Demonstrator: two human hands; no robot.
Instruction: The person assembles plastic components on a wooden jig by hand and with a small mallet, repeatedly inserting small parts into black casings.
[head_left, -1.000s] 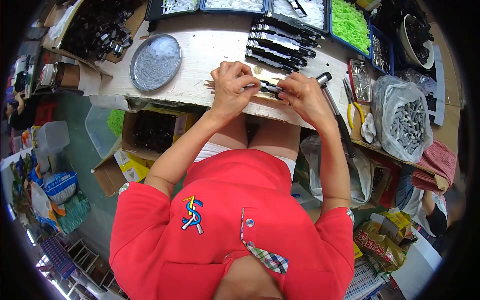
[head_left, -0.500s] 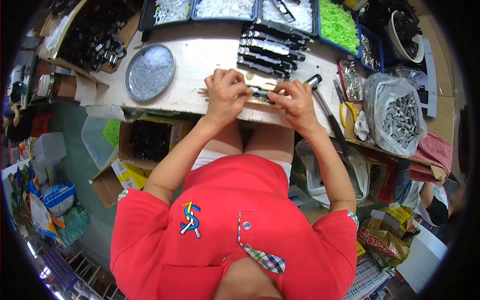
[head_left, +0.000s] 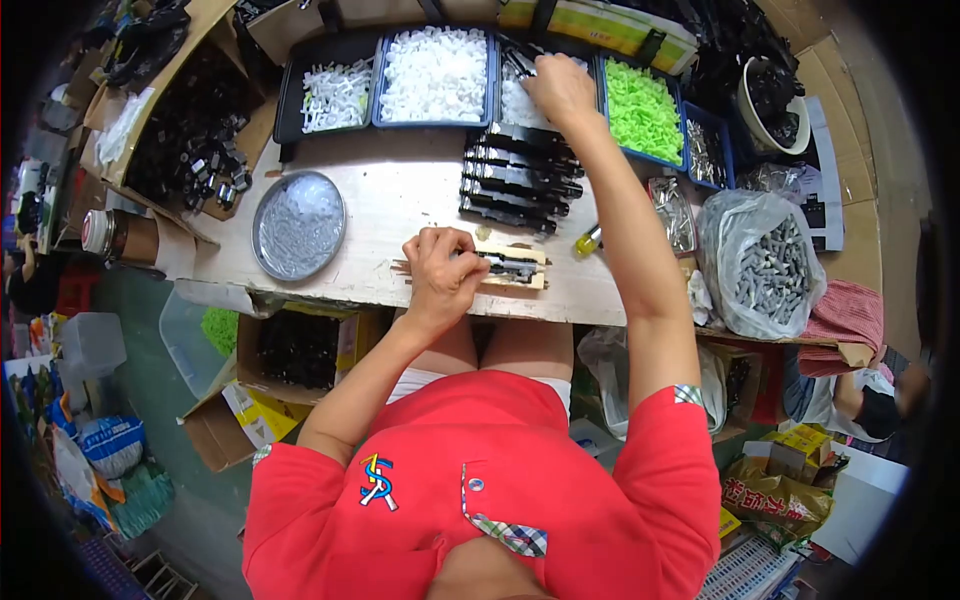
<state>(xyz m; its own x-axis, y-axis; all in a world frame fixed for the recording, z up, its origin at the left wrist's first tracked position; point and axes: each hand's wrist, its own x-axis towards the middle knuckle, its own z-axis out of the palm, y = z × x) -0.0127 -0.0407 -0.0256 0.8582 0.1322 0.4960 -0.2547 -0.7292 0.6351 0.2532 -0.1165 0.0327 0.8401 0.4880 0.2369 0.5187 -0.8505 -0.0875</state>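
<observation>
My left hand (head_left: 440, 272) is closed, with thumb and fingers pinching the left end of a slim black part (head_left: 512, 266). That part lies in a pale wooden jig (head_left: 535, 281) near the table's front edge. My right hand (head_left: 560, 88) is stretched out to the far side, over a blue tray of white pieces (head_left: 518, 104). Its fingertips are beside black strips (head_left: 517, 60) lying in that tray; whether they grip one is hidden. Between the tray and the jig lies a row of several black assemblies (head_left: 520, 180).
Trays of white pieces (head_left: 435, 75) and green pieces (head_left: 645, 110) line the back. A round metal dish (head_left: 299, 225) stands left. A yellow-ended tool (head_left: 588, 243) lies partly under my right forearm. A plastic bag of grey parts (head_left: 775, 275) sits right.
My right hand has left the black part in the jig and reached forward to the back tray. My left hand stays at the jig. The view has shifted, showing more of the table's back.
</observation>
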